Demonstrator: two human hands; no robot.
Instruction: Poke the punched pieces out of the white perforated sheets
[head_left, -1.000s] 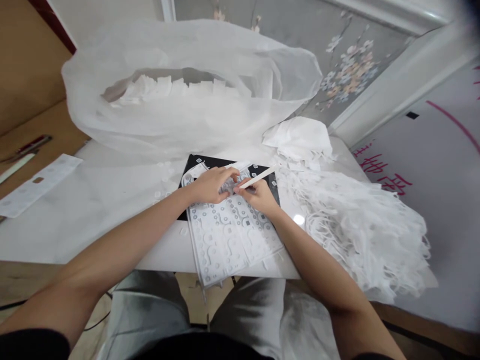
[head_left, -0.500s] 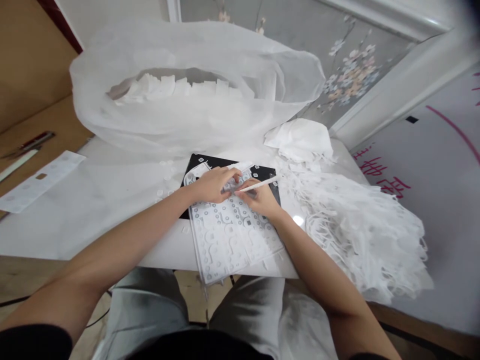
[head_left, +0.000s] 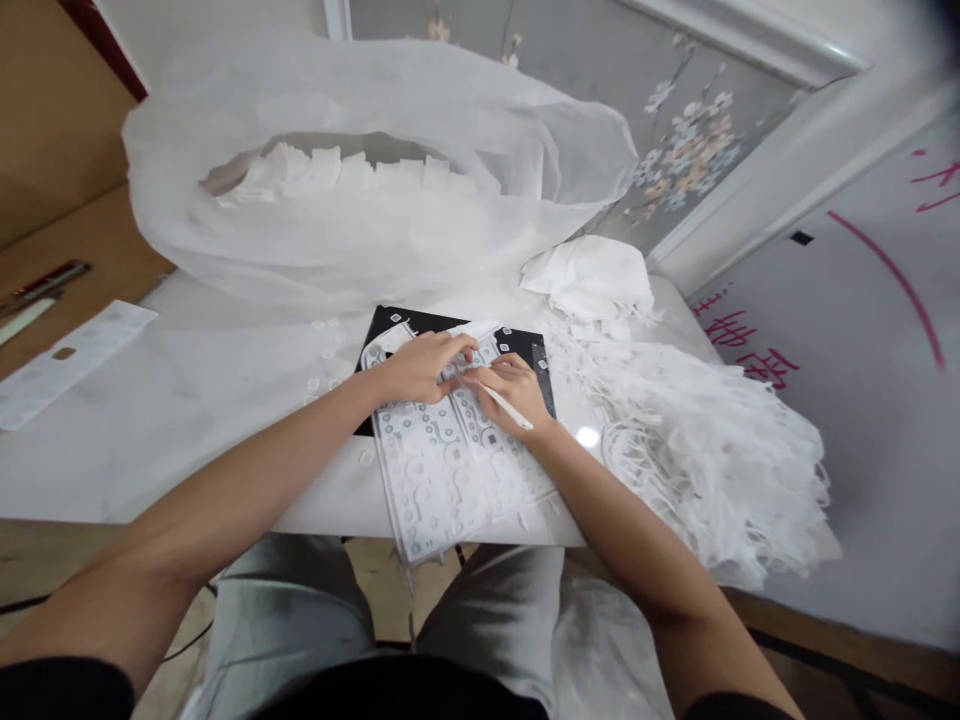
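Observation:
On a black mat (head_left: 363, 402) lies a white sheet (head_left: 431, 490) covered with rows of die-cut rings and curved shapes; its near end hangs over the table edge. My left hand (head_left: 424, 366) rests on the upper part of the sheet, thumb and fingers apart and curved. Close beside it, my right hand (head_left: 521, 390) is closed around a slim white pen-like tool (head_left: 510, 408), whose back end slants toward my wrist. The tip is hidden among the fingers, so what it touches cannot be made out.
A large translucent bag (head_left: 360, 240) of white pieces stands at the back. Tangled white strips (head_left: 720, 450) are heaped on the right below a folded white pile (head_left: 592, 275). A white strip with a hole (head_left: 75, 360) and a cutter (head_left: 49, 282) lie at left.
The white tool in my right hand has swung from pointing right to slanting down toward my wrist. My left hand stays on the sheet. The whole view has shifted slightly.

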